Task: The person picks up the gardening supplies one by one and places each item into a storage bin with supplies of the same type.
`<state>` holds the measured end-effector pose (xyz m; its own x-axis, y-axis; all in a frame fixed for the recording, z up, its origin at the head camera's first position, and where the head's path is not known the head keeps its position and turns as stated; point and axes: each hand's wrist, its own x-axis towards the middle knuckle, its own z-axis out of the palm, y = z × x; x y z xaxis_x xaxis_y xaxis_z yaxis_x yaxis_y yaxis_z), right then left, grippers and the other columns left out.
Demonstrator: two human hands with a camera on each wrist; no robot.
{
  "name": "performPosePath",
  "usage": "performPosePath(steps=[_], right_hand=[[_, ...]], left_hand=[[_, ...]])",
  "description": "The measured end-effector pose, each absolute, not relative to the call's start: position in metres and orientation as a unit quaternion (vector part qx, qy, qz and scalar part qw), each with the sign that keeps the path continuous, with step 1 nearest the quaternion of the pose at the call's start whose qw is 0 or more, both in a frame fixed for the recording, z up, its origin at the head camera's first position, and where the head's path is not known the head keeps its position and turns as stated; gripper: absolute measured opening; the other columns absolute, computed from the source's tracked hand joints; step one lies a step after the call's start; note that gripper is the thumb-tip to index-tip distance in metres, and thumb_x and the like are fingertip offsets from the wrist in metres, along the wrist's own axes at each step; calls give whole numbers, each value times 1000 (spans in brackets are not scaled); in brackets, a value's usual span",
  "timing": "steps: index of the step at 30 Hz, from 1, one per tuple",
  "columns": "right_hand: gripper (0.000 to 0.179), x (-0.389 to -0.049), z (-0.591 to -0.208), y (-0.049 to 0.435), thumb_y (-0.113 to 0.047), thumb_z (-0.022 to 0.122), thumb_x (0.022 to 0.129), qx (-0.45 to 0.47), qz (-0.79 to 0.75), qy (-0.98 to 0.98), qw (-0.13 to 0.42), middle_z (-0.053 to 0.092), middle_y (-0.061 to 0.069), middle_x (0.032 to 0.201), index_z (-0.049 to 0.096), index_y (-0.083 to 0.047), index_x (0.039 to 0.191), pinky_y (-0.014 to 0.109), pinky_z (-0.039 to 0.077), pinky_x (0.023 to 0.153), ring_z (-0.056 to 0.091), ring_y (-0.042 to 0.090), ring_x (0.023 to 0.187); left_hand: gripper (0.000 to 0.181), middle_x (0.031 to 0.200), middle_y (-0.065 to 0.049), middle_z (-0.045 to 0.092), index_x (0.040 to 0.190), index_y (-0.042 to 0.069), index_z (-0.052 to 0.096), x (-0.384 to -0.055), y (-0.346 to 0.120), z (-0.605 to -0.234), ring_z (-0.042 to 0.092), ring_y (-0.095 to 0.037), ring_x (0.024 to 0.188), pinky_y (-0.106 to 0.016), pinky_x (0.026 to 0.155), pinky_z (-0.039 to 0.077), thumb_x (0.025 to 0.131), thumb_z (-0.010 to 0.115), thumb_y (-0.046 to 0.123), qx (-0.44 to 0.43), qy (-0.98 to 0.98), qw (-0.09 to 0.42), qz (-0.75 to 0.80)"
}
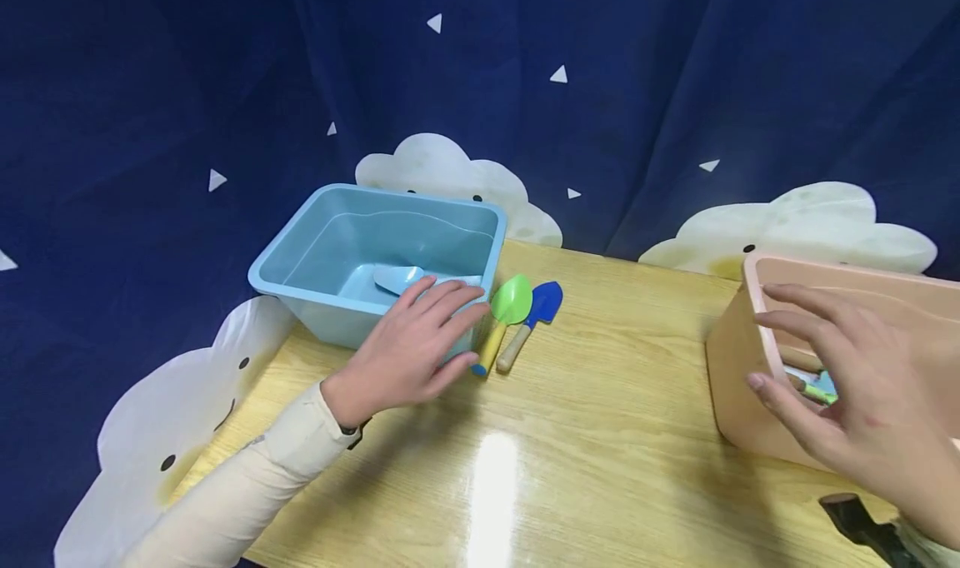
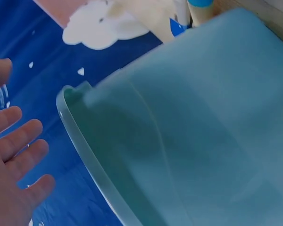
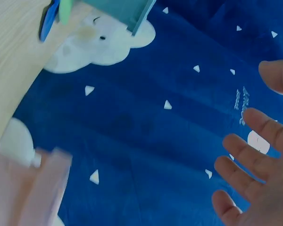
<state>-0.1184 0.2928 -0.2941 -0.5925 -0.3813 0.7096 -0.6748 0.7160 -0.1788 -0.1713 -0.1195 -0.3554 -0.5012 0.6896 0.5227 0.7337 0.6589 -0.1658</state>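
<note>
My left hand hovers palm-down at the front right of the blue bin, fingers spread and holding nothing. Inside that bin lies a light blue shovel blade; my fingers overlap the rest. Just right of the bin are a green toy shovel with a yellow handle and a blue toy shovel with a wooden handle, side by side. Over the left end of the peach bin, my right hand has its fingers loosely extended around nothing. It partly hides wooden-handled tools in there.
A light wooden table carries both bins, which stand well apart at left and right. Behind the table hangs a dark blue curtain with white triangles and clouds. The bin walls stand high around their contents.
</note>
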Motion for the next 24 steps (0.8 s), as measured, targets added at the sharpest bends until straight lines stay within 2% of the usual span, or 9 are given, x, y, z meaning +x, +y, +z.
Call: performPosePath(steps=[4,6,11,16,21,24], right_hand=[[76,-120,-302,274,-69,49,91,297,234,-867,324,59,20,135,67,1,116,39,28,99,40,1,138],[75,-122,-307,262,-68,49,92,297,244,-866,321,58,20,136,66,1,117,47,28,98,39,5,139],[70,-128,-321,233,-63,50,94,309,265,-851,331,58,21,135,66,0,117,46,27,100,46,19,136],[64,-133,-335,208,-58,49,96,317,271,-851,320,55,20,138,64,-1,120,52,29,92,47,38,128],[51,-141,-352,189,-42,58,92,323,286,-856,285,52,18,142,62,-3,125,52,29,90,45,39,130],[48,-146,-364,177,-41,57,94,333,294,-849,285,53,18,141,62,-3,124,51,30,88,46,38,129]], left_hand=[[52,139,-10,58,133,9,57,-170,-131,-357,52,-29,131,-52,114,36,102,40,48,-399,-865,300,-54],[52,139,-10,58,132,9,57,-169,-137,-358,52,-30,130,-52,114,35,101,42,47,-393,-865,308,-59],[52,138,-12,58,132,8,57,-168,-149,-364,52,-31,130,-53,113,35,92,59,41,-376,-867,321,-62],[51,138,-13,59,131,6,59,-168,-160,-373,52,-31,130,-53,113,35,92,61,39,-359,-868,331,-84],[50,138,-15,59,130,3,59,-167,-170,-380,53,-34,128,-51,113,34,91,63,34,-344,-867,336,-130],[49,138,-15,59,130,3,59,-167,-174,-383,54,-35,126,-50,112,35,91,62,33,-334,-867,345,-131]])
